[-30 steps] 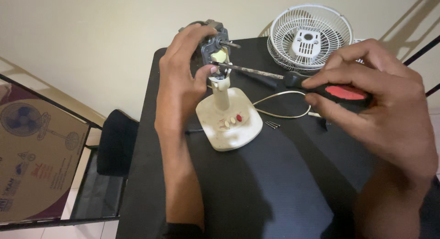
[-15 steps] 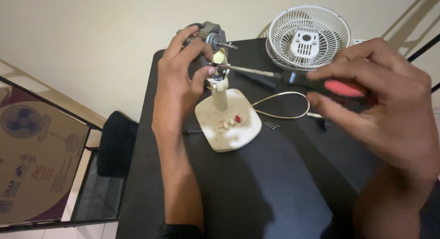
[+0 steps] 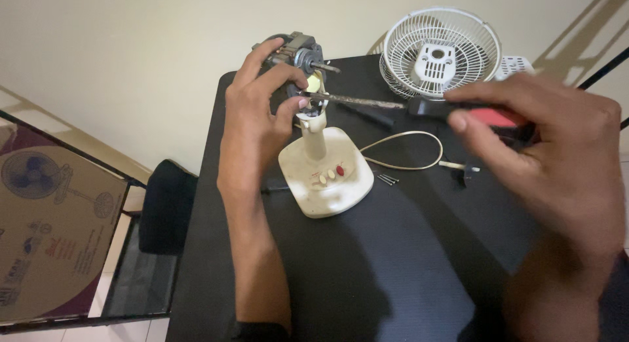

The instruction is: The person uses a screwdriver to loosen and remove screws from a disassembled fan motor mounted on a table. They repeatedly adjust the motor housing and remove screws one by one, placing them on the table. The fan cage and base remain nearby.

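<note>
A small cream table-fan stand with red and pale buttons sits on a black table. Its bare metal motor tops the neck. My left hand grips the motor from the left side. My right hand holds a screwdriver with a red-and-black handle. Its shaft lies level and its tip meets the motor housing next to my left fingers.
A white fan grille stands at the table's back. A cream power cord loops right of the base, with small dark screws beside it. A black chair and a cardboard box with a fan picture lie left.
The view has shifted slightly. My right hand has moved a little with the screwdriver, whose tip stays at the motor. My left hand keeps its grip.
</note>
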